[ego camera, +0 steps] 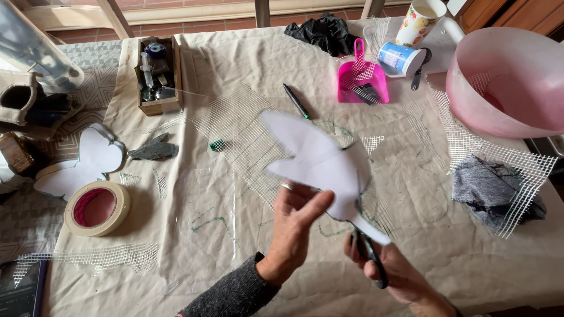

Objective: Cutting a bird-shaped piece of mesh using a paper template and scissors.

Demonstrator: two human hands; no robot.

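Clearly, your left hand (pixel 296 220) was pinched shut on the white paper cut-out (pixel 317 161), thumb on top and the other fingers behind it, holding the sheet tilted above the cloth-covered table (pixel 194 235). Your right hand (pixel 388 267), at about five o'clock from the cut-out, was closed around the black scissors (pixel 369 252), their blades meeting the paper's lower tip; how far the blades gaped, you could not tell from the blur. White mesh (pixel 235 126) lay flat under the paper, toward ten o'clock. A green-capped marker (pixel 295 100) sat at twelve o'clock, the pink dustpan (pixel 362 76) at one o'clock, the tape roll (pixel 97 208) far off at nine. The risk I judged: with the sheet gripped only near its middle, the narrow tip could flex and let the blades wander off the outline, or tear it. Your left fingers sat close to the cutting line, too.
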